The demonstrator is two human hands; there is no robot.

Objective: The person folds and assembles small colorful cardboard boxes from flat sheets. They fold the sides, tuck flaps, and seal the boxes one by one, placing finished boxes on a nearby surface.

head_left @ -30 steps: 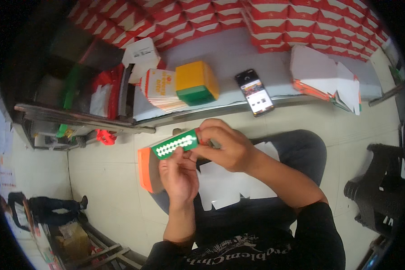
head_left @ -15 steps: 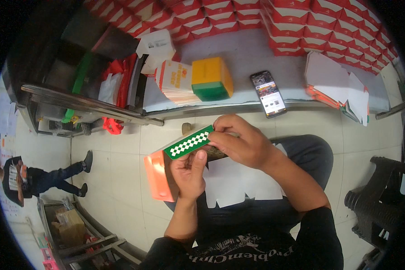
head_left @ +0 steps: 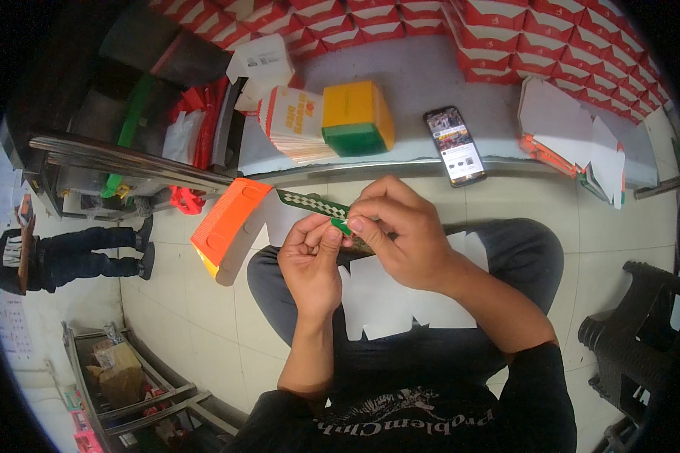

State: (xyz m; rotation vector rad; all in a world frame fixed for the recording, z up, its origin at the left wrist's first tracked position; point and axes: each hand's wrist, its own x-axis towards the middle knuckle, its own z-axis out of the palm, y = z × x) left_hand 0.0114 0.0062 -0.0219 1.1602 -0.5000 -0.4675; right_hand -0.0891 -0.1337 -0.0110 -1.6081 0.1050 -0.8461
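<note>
Orange-and-green carton (head_left: 234,220) held off the near edge of the bench (head_left: 404,79), left hand (head_left: 314,260) and right hand (head_left: 402,230) pinching its green strip (head_left: 310,203), lit phone (head_left: 455,145) at that edge.

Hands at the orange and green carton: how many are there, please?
2. The left hand touches the orange and green carton near the right end of its patterned strip; the right hand pinches at that end.
</note>
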